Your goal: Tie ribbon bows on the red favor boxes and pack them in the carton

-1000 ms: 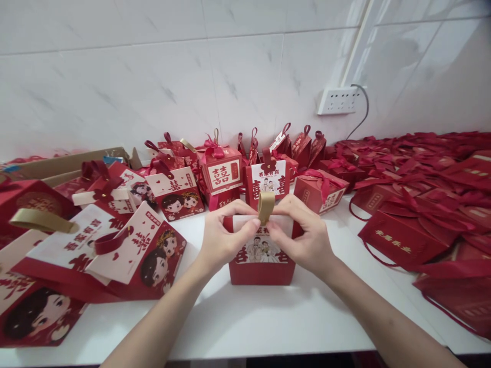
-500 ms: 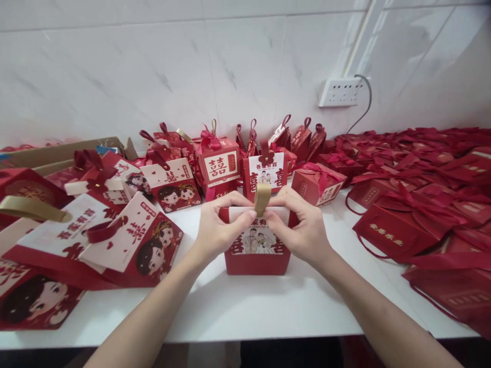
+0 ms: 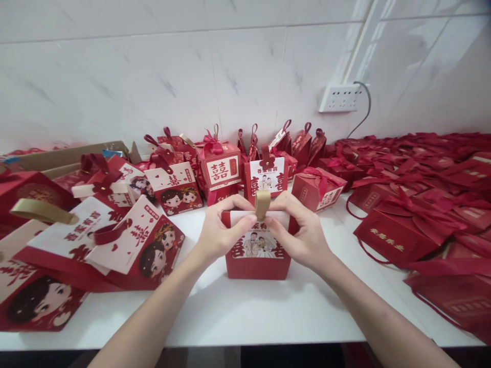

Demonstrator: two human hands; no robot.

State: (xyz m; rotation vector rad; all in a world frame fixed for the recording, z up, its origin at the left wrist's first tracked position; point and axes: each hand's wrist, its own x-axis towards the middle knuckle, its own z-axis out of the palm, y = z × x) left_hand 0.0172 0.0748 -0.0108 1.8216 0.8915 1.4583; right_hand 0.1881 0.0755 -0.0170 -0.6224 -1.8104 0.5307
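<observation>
Upright on the white table stands a red gift box (image 3: 258, 267) with a white printed front showing a couple and red characters. A gold ribbon loop (image 3: 262, 203) rises from the middle of its top. My left hand (image 3: 226, 227) grips the top edge from the left, its thumb on the front beside the loop and its fingers bent behind. From the right, my right hand (image 3: 301, 230) pinches the same edge, thumb in front near the loop. Both hands are closed on the box; the fingers behind it are partly hidden.
At left lie several red and white boxes (image 3: 134, 240) with cartoon figures. More boxes (image 3: 221, 171) line the wall. On the right is a big pile of red ribboned boxes (image 3: 399, 230). A cardboard carton (image 3: 72, 156) sits at the back left, and a power socket (image 3: 340, 98) is on the wall.
The whole view has shifted slightly, so everything sits a little lower. Both hands keep their hold on the box; the right thumb has moved slightly down from the loop's base.
</observation>
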